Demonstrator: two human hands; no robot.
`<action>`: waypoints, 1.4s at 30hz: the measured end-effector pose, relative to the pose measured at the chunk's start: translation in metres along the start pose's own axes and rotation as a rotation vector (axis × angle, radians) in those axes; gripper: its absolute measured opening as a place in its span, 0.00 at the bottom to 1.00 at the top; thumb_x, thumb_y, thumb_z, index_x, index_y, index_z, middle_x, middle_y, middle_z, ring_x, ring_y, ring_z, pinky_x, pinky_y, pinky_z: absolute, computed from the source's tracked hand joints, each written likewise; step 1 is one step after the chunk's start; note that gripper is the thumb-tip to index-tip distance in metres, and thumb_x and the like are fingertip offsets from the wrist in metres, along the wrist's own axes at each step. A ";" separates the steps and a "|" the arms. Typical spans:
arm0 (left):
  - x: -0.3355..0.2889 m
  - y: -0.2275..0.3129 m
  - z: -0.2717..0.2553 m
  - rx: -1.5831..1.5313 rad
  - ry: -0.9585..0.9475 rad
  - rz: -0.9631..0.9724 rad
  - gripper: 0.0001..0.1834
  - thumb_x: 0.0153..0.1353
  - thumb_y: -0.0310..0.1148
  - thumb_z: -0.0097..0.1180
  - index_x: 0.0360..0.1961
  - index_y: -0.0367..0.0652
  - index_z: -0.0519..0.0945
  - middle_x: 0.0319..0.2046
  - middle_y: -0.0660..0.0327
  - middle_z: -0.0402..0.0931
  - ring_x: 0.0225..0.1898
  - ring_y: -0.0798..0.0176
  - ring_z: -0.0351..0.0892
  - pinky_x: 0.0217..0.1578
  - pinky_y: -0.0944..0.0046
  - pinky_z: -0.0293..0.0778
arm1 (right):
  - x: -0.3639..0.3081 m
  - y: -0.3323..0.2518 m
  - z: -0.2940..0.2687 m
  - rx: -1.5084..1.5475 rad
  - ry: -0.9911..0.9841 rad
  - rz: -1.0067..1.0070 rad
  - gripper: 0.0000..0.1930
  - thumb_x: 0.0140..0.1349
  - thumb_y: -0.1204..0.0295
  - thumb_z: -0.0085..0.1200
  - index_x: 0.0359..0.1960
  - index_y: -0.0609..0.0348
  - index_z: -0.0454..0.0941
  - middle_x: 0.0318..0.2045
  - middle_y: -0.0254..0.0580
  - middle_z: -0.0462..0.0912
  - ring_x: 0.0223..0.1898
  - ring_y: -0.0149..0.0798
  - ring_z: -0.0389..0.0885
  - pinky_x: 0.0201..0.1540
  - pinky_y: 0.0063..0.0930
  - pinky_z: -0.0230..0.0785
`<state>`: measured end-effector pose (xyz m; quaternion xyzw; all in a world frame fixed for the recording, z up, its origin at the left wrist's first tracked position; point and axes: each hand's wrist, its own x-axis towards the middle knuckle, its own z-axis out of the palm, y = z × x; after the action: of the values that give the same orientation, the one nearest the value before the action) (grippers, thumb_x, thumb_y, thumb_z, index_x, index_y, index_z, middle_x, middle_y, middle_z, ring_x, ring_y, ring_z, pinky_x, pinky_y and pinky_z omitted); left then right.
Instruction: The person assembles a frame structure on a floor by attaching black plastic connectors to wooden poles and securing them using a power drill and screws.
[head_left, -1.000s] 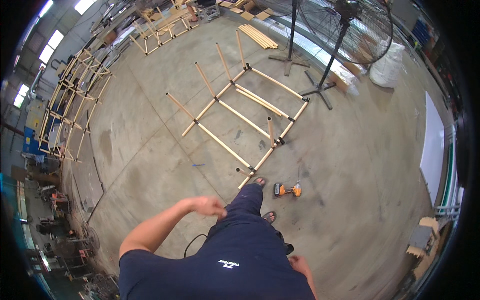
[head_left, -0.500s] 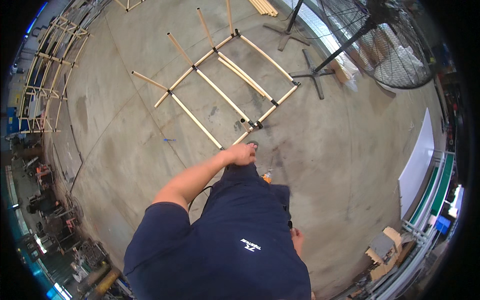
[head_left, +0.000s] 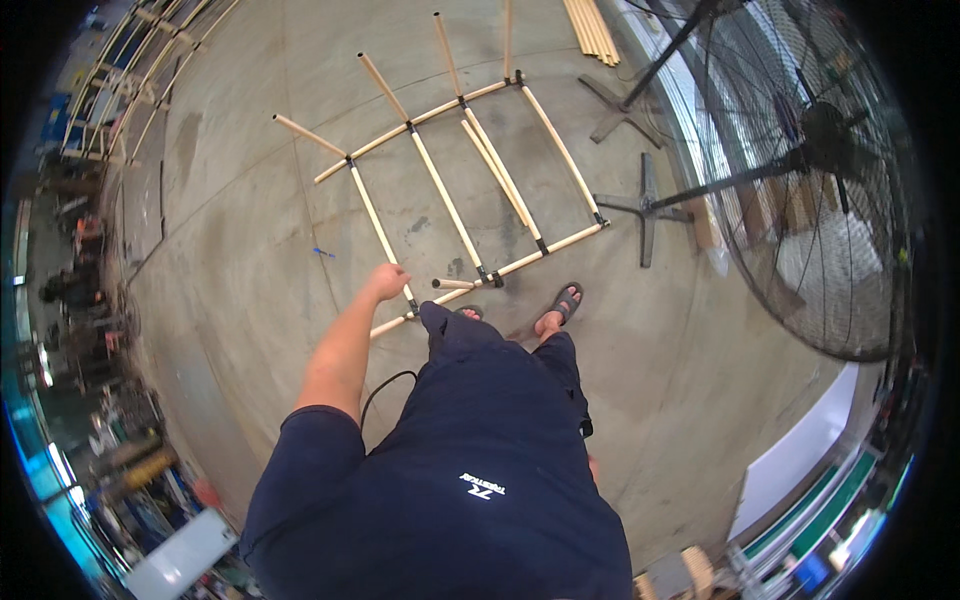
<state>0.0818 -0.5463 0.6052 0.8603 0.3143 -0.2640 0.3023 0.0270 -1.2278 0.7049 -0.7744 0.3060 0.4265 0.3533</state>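
My left arm reaches forward, and my left hand [head_left: 385,283] hangs with curled fingers over the near end of a wooden pole frame [head_left: 447,200] lying flat on the concrete floor. The frame is made of long pale poles joined by dark connectors, and several short poles stick up from it. I cannot make out whether the hand touches a pole. My right hand is hidden beside my dark blue torso; only a sliver of skin [head_left: 593,467] shows. My sandalled feet [head_left: 565,303] stand at the frame's near edge.
A large pedestal fan [head_left: 810,170] on a cross base [head_left: 645,205] stands to the right, with a second stand base [head_left: 612,100] behind it. Loose poles [head_left: 590,25] lie at the far top. More pole frames [head_left: 130,60] and shelving clutter [head_left: 90,330] line the left side.
I have walked up to the frame, which now lies at my feet. My left arm has swung forward over it. The orange drill seen on the floor earlier is out of sight.
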 end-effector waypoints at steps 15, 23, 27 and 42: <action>-0.099 0.176 0.029 -0.422 0.366 -0.305 0.18 0.66 0.44 0.60 0.39 0.37 0.87 0.40 0.45 0.82 0.46 0.41 0.82 0.49 0.48 0.76 | 0.264 -0.405 -0.164 -0.216 -0.098 -0.460 0.19 0.73 0.62 0.54 0.54 0.68 0.78 0.32 0.41 0.84 0.28 0.31 0.79 0.33 0.28 0.74; -0.020 0.090 0.040 -0.510 0.509 -0.613 0.16 0.65 0.41 0.57 0.37 0.37 0.85 0.44 0.44 0.83 0.49 0.40 0.81 0.52 0.47 0.77 | 0.292 -0.492 -0.084 -0.460 -0.221 -0.485 0.18 0.72 0.62 0.55 0.50 0.67 0.81 0.31 0.42 0.85 0.28 0.33 0.81 0.32 0.29 0.74; 0.045 0.034 -0.004 -0.430 0.058 -0.569 0.19 0.65 0.44 0.52 0.41 0.38 0.85 0.47 0.43 0.83 0.52 0.41 0.81 0.54 0.47 0.77 | 0.278 -0.548 -0.041 -0.421 -0.258 -0.378 0.16 0.72 0.63 0.56 0.49 0.65 0.83 0.30 0.40 0.84 0.28 0.33 0.80 0.29 0.31 0.73; 0.043 0.431 -0.607 -0.051 0.679 1.231 0.16 0.66 0.41 0.53 0.49 0.45 0.84 0.46 0.55 0.83 0.52 0.51 0.81 0.51 0.51 0.77 | 0.269 -0.879 0.079 -0.752 -0.431 -0.599 0.13 0.72 0.66 0.52 0.43 0.64 0.82 0.24 0.33 0.80 0.24 0.28 0.73 0.27 0.28 0.67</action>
<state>0.5724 -0.3799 1.1414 0.9093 -0.1466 0.2459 0.3020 0.7938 -0.7151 0.6902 -0.7958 -0.1825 0.5368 0.2126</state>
